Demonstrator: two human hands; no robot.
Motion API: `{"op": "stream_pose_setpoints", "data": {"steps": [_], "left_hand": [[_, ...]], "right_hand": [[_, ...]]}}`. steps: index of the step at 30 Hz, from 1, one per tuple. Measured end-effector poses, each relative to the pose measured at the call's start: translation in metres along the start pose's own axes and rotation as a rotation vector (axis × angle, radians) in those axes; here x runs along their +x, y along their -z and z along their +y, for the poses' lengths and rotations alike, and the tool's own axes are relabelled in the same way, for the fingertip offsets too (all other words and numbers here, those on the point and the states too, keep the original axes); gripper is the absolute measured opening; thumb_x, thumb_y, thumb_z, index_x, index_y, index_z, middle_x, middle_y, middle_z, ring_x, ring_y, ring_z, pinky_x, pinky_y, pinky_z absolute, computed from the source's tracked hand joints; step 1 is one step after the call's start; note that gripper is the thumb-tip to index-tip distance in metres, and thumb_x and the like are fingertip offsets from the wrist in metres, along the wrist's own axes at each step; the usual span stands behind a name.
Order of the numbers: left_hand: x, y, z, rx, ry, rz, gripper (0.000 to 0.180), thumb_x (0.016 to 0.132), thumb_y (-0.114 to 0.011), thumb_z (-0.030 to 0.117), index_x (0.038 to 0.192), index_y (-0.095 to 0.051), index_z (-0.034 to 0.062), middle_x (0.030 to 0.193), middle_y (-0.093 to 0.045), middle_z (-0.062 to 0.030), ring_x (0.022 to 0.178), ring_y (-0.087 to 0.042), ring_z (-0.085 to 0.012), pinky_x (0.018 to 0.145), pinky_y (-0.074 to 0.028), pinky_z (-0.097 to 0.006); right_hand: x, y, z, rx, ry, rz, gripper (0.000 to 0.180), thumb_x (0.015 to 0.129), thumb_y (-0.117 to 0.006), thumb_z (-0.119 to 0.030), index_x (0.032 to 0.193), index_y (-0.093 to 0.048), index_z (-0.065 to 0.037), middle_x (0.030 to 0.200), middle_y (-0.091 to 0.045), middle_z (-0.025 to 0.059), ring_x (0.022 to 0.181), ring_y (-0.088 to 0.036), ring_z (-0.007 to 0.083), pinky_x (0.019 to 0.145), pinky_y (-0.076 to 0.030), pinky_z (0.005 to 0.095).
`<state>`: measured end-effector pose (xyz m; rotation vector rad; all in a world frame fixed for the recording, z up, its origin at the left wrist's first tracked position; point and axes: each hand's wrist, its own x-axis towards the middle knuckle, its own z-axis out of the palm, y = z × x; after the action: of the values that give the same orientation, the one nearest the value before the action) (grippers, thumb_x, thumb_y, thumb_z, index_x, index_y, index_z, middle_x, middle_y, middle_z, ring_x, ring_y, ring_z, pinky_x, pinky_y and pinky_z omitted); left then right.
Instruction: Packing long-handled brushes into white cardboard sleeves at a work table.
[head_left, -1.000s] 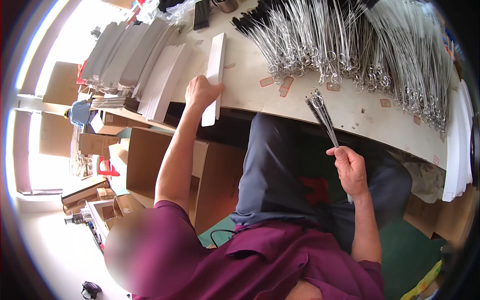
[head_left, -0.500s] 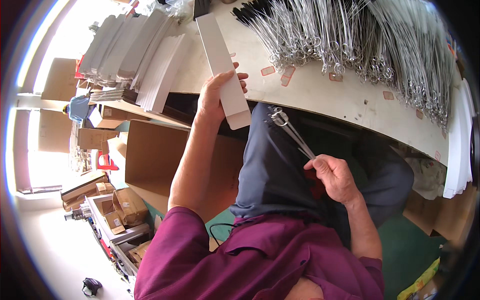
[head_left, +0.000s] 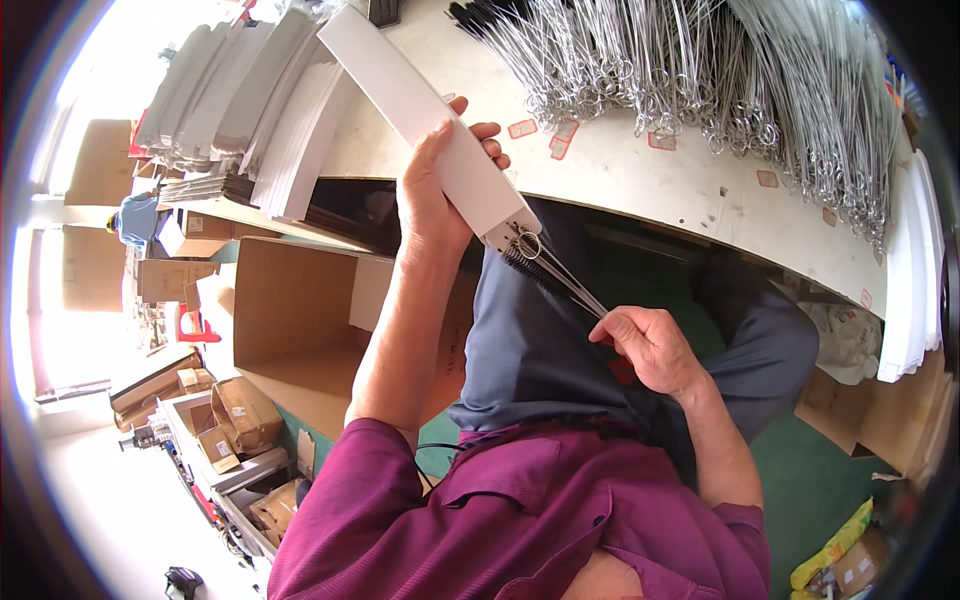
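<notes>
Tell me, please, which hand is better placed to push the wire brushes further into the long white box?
The right hand: it already grips the wire brushes by their tail ends, tips at the box mouth. The left hand is occupied holding the long white box.

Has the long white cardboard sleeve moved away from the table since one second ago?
Yes. The long white cardboard sleeve, held in the left hand, came off the white table toward the person; its open end now overhangs the table edge.
</notes>
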<state>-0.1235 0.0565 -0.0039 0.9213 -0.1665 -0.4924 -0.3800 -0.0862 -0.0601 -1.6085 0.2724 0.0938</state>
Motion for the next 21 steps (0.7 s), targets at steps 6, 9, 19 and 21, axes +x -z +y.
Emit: {"op": "stream_pose_setpoints", "data": {"steps": [6, 9, 19, 21], "left_hand": [[-0.008, -0.001, -0.005, 0.003, 0.041, -0.009, 0.049, 0.099, -0.057, 0.027, 0.133, -0.051, -0.0083, 0.102, -0.063, -0.0240, 0.085, -0.060, -0.0264, 0.080, -0.053, -0.041], [-0.013, -0.002, -0.010, 0.016, 0.052, 0.037, 0.050, 0.099, -0.057, 0.029, 0.129, -0.053, -0.0097, 0.100, -0.063, -0.0237, 0.084, -0.061, -0.0270, 0.081, -0.053, -0.042], [-0.042, -0.011, -0.051, 0.012, 0.131, 0.105, 0.048, 0.100, -0.056, 0.037, 0.121, -0.056, -0.0063, 0.097, -0.065, -0.0221, 0.083, -0.064, -0.0281, 0.083, -0.055, -0.047], [-0.052, -0.016, -0.065, 0.013, 0.137, 0.075, 0.049, 0.101, -0.053, 0.038, 0.124, -0.053, -0.0051, 0.098, -0.066, -0.0221, 0.087, -0.065, -0.0296, 0.087, -0.055, -0.048]], "right_hand": [[0.003, 0.008, 0.003, 0.084, -0.106, -0.046, 0.045, 0.108, -0.055, -0.037, 0.092, -0.074, 0.000, 0.062, -0.048, -0.0038, 0.059, -0.042, 0.0056, 0.054, -0.038, 0.0267], [0.006, 0.012, -0.001, 0.096, -0.111, -0.040, 0.044, 0.108, -0.055, -0.035, 0.091, -0.074, 0.001, 0.062, -0.048, -0.0032, 0.059, -0.042, 0.0056, 0.054, -0.037, 0.0270], [0.025, 0.009, -0.003, 0.156, -0.161, -0.066, 0.043, 0.109, -0.054, -0.038, 0.096, -0.071, 0.000, 0.067, -0.053, -0.0017, 0.061, -0.044, 0.0059, 0.056, -0.039, 0.0261], [0.032, 0.011, -0.015, 0.226, -0.145, -0.038, 0.042, 0.109, -0.054, -0.040, 0.104, -0.067, 0.000, 0.074, -0.058, 0.0002, 0.064, -0.046, 0.0065, 0.058, -0.041, 0.0260]]}}
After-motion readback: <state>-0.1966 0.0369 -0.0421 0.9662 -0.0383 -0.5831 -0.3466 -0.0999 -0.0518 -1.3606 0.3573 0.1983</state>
